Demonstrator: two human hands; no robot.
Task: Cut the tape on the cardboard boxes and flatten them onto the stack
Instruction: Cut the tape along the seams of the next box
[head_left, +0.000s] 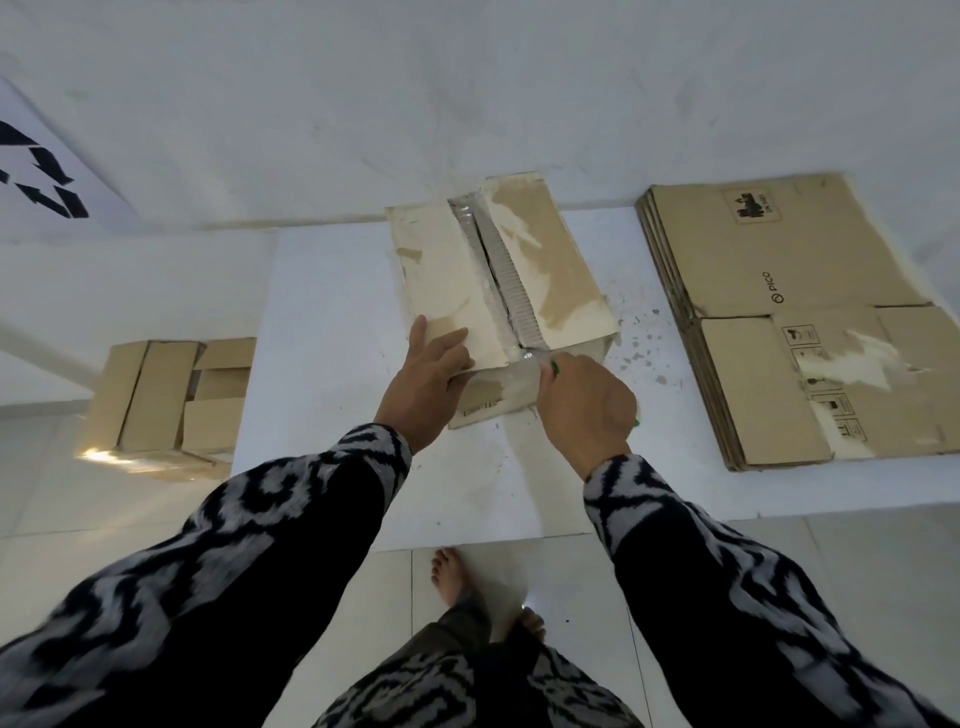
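patterned sleeves fill the near view, with bare feet on the floor tiles below. the box sits on the white sheet — its top tape seam looks slit along most of its length. the left hand is pressed flat on the left flap, fingers straight; the right hand is curled round a green-handled cutter at the near end of the seam. next, the near-end tape would need cutting, then flattening onto the stack. the blade is hidden — another box waits at left.
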